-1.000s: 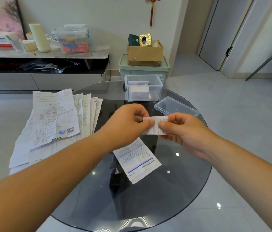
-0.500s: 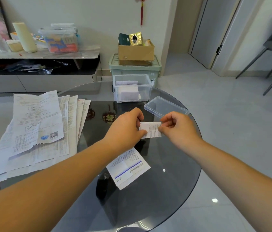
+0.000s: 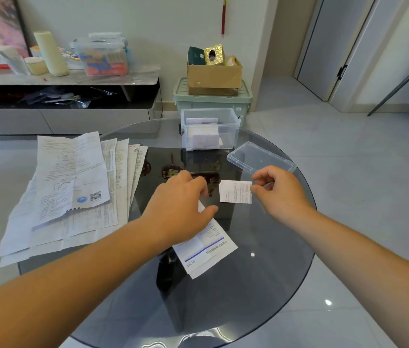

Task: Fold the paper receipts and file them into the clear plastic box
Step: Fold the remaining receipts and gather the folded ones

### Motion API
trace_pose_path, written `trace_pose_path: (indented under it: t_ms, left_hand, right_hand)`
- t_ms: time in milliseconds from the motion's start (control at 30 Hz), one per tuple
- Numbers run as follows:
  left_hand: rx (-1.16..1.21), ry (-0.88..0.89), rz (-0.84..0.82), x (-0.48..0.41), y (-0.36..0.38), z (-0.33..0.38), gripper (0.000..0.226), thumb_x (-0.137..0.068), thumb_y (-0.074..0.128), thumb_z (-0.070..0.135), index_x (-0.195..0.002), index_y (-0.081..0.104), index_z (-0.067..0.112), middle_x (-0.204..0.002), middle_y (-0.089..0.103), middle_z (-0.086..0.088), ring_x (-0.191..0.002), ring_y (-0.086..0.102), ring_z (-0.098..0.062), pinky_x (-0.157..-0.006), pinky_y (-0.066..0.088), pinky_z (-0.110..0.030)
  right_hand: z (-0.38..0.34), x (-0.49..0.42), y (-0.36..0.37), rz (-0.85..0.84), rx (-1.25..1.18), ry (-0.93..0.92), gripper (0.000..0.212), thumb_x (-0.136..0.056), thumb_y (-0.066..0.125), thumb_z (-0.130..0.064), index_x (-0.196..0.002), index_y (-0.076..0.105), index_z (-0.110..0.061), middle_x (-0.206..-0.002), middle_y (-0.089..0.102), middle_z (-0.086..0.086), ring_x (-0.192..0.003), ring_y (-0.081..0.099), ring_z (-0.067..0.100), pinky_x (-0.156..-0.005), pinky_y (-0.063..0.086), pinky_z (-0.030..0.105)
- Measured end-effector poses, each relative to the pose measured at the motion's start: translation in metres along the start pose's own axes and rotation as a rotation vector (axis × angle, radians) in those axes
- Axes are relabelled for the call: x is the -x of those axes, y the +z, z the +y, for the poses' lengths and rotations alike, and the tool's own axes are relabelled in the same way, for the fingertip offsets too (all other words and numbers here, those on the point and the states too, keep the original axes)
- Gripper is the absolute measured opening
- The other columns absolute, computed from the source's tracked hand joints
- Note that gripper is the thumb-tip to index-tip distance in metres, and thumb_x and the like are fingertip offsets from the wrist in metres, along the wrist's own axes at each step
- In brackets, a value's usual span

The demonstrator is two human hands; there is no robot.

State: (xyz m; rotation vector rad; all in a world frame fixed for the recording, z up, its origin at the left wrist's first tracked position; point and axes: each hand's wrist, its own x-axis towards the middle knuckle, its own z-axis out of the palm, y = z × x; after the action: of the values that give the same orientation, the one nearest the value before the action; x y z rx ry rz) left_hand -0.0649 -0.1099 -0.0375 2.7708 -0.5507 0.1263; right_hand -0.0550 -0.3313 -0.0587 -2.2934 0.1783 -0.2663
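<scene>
The person's right hand (image 3: pixel 280 190) is pinching a small folded receipt (image 3: pixel 235 191) by its right-hand edge, thumb and forefinger curled onto it. The slip is sticking out sideways toward the left hand (image 3: pixel 180 204), with its long axis running across from one hand to the other. The left hand is holding nothing, its fingers loosely spread, and it is hanging over a flat receipt (image 3: pixel 206 249) on the glass table (image 3: pixel 248 285). Whether it is touching that sheet I cannot tell.

The clear plastic box (image 3: pixel 208 110) is sitting straight beyond the gap between the hands, lid (image 3: pixel 261 158) off and lying just past the right knuckles. Slips are already standing on edge inside it. To my eye the right hand is the one placed to file. The slip is lying nearly in line with the box, so a reach forward and slightly leftward should do.
</scene>
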Motion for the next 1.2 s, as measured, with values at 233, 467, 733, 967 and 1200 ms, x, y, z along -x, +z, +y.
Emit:
trace_pose_path:
  t_ms: [233,467,733,967,1200]
  left_hand:
    - [-0.069,0.026,-0.11,0.044,-0.019,-0.015,0.05,-0.086,0.057,0.068,-0.123,0.047,0.038,-0.123,0.046,0.013,-0.107,0.046,-0.008,-0.095,0.045,-0.026]
    - [-0.083,0.123,-0.129,0.069,-0.02,-0.029,0.06,-0.087,0.053,0.069,-0.138,0.043,0.038,-0.136,0.041,0.015,-0.117,0.041,-0.006,-0.096,0.041,-0.019]
    - [-0.062,0.18,-0.133,0.068,-0.014,-0.027,0.06,-0.09,0.049,0.068,-0.141,0.043,0.036,-0.141,0.039,0.014,-0.123,0.039,-0.005,-0.102,0.039,-0.021]
    - [-0.076,0.191,-0.182,0.063,-0.007,-0.024,0.061,-0.091,0.048,0.068,-0.142,0.04,0.037,-0.148,0.036,0.014,-0.131,0.036,-0.007,-0.107,0.039,-0.025]
    - [-0.201,0.18,-0.169,0.053,-0.013,-0.021,0.055,-0.089,0.04,0.075,-0.126,0.05,0.034,-0.123,0.047,0.012,-0.107,0.045,-0.008,-0.086,0.046,-0.023]
  right_hand:
    - [-0.024,0.016,-0.016,0.146,-0.03,-0.08,0.017,-0.096,0.055,-0.007,-0.097,0.056,-0.025,-0.084,0.056,-0.011,-0.072,0.053,0.005,-0.059,0.039,0.014]
    - [-0.04,0.043,-0.008,0.035,0.108,-0.257,0.011,-0.093,0.06,-0.011,-0.092,0.055,-0.02,-0.096,0.054,-0.011,-0.084,0.054,0.005,-0.065,0.041,0.004]
    - [-0.032,0.043,-0.006,-0.014,0.117,-0.251,0.009,-0.095,0.06,-0.015,-0.094,0.058,-0.023,-0.097,0.057,-0.013,-0.087,0.057,0.008,-0.061,0.042,0.011]
    - [-0.019,0.037,-0.004,-0.196,0.168,-0.224,0.009,-0.095,0.064,-0.029,-0.103,0.064,-0.032,-0.111,0.055,-0.019,-0.1,0.052,0.006,-0.077,0.043,0.016]
    - [-0.01,0.033,-0.007,-0.337,0.347,-0.305,0.038,-0.083,0.075,-0.048,-0.116,0.064,-0.033,-0.131,0.055,-0.017,-0.125,0.04,0.007,-0.098,0.037,0.026]
